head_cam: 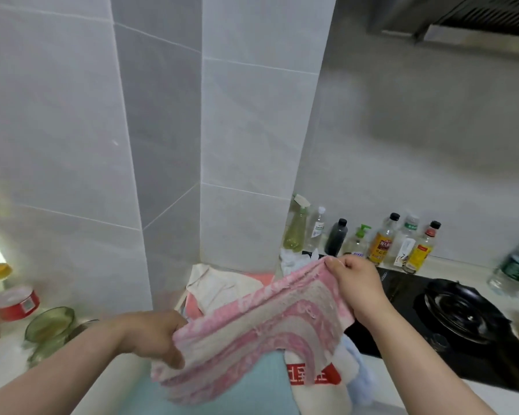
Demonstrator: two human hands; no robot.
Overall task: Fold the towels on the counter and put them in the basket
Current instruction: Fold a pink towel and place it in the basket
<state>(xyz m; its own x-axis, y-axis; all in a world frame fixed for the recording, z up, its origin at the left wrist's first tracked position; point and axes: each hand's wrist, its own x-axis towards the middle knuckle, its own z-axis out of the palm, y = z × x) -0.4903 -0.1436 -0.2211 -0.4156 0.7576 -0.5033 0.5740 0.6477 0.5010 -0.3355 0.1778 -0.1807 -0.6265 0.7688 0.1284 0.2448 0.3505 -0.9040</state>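
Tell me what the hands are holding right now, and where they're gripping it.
Both hold the pink striped towel: the left hand grips its near end, the right hand pinches its far top edge.

Bare forearms, hands (pixel 156 333), seemingly sleeveless.

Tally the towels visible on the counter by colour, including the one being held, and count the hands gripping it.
Pink-and-beige patterned towel, held up by the left hand and right hand: 1
Light blue towels: 2
Cream towels (one has a red print): 2
Salmon-pink towel: 1
Total: 6 towels, 2 hands
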